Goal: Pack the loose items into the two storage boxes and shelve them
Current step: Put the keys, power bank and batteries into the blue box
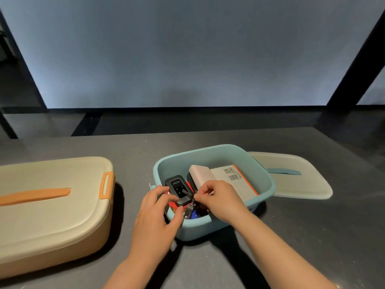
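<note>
A teal storage box (210, 153) stands open in the middle of the grey table. Inside lie a pink power bank (201, 174), a white booklet with an orange edge (239, 182) and small dark and red items. A black device (178, 188) sits tilted over the box's near left part. My left hand (158, 222) grips the device from the left. My right hand (216, 202) pinches a small dark part at the device's right side. An orange storage box (52, 236) with its cream lid (48, 184) on stands at the left.
The teal box's translucent lid (295, 178) lies flat on the table right behind the box. The table's far edge (187, 130) runs across the middle of the view, with a pale wall panel (187, 49) and dark posts beyond.
</note>
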### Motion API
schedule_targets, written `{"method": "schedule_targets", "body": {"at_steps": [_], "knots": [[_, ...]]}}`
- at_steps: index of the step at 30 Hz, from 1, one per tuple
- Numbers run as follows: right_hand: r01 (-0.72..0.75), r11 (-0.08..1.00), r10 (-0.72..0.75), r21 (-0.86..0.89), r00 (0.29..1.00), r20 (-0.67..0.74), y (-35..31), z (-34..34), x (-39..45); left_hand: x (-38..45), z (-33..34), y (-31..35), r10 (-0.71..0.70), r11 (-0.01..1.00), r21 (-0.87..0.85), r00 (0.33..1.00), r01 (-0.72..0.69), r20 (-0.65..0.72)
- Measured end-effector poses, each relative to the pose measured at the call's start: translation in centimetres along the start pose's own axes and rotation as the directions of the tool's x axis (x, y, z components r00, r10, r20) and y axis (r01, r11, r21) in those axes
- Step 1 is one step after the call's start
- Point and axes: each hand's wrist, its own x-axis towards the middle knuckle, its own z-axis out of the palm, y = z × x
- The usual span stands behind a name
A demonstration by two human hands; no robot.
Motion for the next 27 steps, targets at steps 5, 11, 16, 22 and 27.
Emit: {"method": "schedule_targets", "body": {"at_steps": [5,11,16,22,27], "knots": [[0.009,0.991,0.014,0.131,0.985,-0.171,0.5,-3.0,-2.8,0.7,0.3,2.4,0.084,0.996,-0.031,0.996,-0.083,0.04],[-0.072,0.98,0.156,0.185,0.853,-0.497,3.8,-8.1,-10.9,1.0,4.2,9.0,0.352,0.932,-0.171,0.91,-0.319,0.22],[-0.383,0.9,0.414,0.209,0.598,-0.686,10.1,-11.0,-22.2,-3.0,10.1,15.8,0.558,0.827,-0.366,0.701,-0.427,0.444],[-0.562,0.736,0.594,0.378,0.265,-0.76,14.7,-12.9,-38.5,-14.6,14.3,23.2,0.692,0.721,-0.568,0.445,-0.397,0.569],[-0.578,0.668,0.632,0.468,0.11,-0.767,17.6,-13.4,-48.6,-22.2,17.0,28.7,0.771,0.636,-0.651,0.3,-0.415,0.562]]}}
